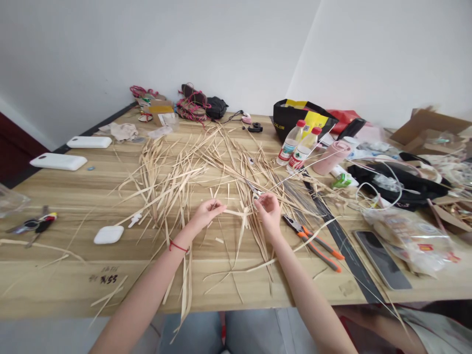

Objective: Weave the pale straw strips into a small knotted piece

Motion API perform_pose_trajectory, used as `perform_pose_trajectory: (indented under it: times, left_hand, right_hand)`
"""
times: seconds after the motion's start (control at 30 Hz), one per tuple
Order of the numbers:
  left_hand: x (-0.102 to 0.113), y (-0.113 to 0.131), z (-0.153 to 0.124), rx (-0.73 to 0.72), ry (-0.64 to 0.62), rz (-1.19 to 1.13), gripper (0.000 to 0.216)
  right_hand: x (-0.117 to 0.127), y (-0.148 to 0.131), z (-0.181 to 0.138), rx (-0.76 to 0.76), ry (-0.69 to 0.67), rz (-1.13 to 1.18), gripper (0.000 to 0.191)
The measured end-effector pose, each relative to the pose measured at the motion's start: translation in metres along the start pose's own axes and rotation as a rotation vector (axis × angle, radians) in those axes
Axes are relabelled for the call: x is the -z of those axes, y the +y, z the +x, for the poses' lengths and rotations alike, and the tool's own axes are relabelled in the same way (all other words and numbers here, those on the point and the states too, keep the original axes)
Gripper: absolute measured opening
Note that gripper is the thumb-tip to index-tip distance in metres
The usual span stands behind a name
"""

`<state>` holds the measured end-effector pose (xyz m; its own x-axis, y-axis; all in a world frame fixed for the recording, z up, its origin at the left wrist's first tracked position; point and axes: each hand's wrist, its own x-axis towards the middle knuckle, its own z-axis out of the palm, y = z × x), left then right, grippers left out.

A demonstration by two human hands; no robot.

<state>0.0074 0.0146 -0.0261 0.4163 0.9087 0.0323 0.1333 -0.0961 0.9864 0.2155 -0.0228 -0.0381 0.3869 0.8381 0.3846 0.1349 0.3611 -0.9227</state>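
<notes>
Pale straw strips (173,182) lie spread in a loose heap over the middle of the wooden table (73,196). My left hand (207,212) pinches one end of a short flat strip (234,213) that runs across to my right hand. My right hand (268,210) is closed on the strip's other end, and small scissors (254,191) lie just above its fingers; whether it also holds them is unclear. A red string circles my left wrist. Both hands hover just above the straw near the table's front middle.
Orange-handled pliers (313,239), a long black ruler (341,241) and a phone (381,258) lie right of my right hand. Two bottles (297,147), a black-yellow bag (300,118), a pink roll (332,157) and clutter sit back right. A white earbud case (108,234), white boxes (59,161) and tools (35,224) are on the left.
</notes>
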Motion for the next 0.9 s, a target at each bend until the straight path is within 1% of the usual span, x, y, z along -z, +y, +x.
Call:
perform_pose_trajectory:
  times: [0.1, 0.17, 0.23, 0.3, 0.37, 0.43, 0.5, 0.57, 0.6, 0.67, 0.77, 0.9]
  left_hand:
    - [-0.004, 0.002, -0.001, 0.039, -0.055, -0.043, 0.024]
    - [-0.007, 0.004, -0.003, 0.061, -0.113, -0.062, 0.024]
    - [-0.010, 0.006, -0.004, 0.060, -0.173, -0.054, 0.024]
    - [-0.012, 0.006, -0.005, 0.031, -0.198, -0.023, 0.023]
    - [-0.015, 0.004, -0.006, -0.018, -0.162, 0.025, 0.028]
    - [-0.017, 0.004, -0.007, -0.097, -0.076, 0.100, 0.041]
    - [-0.018, 0.005, -0.009, -0.207, 0.013, 0.207, 0.049]
    - [-0.019, 0.010, -0.011, -0.329, 0.065, 0.336, 0.047]
    - [-0.019, 0.013, -0.012, -0.379, 0.071, 0.397, 0.043]
    - [-0.020, 0.020, -0.015, -0.434, 0.048, 0.499, 0.031]
    - [-0.023, 0.023, -0.017, -0.450, -0.012, 0.596, 0.017]
    - [-0.026, 0.015, -0.016, -0.430, -0.072, 0.646, 0.019]
  right_hand:
    - [-0.002, 0.000, -0.001, -0.007, -0.034, -0.002, 0.021]
    - [-0.003, 0.000, -0.001, -0.008, -0.056, -0.010, 0.020]
    - [-0.004, 0.001, -0.001, -0.003, -0.082, -0.015, 0.019]
    - [-0.005, 0.001, -0.002, 0.003, -0.117, -0.014, 0.017]
    - [-0.006, 0.002, -0.003, 0.007, -0.150, -0.020, 0.014]
    - [-0.007, 0.002, -0.004, 0.011, -0.171, -0.037, 0.012]
    - [-0.007, 0.001, -0.005, 0.018, -0.184, -0.057, 0.011]
    - [-0.008, 0.001, -0.005, 0.023, -0.190, -0.073, 0.011]
    - [-0.008, 0.000, -0.005, 0.024, -0.191, -0.082, 0.011]
    - [-0.008, -0.001, -0.005, 0.033, -0.194, -0.103, 0.011]
    - [-0.009, -0.003, -0.007, 0.060, -0.223, -0.125, 0.009]
    - [-0.012, -0.004, -0.010, 0.072, -0.241, -0.111, 0.014]
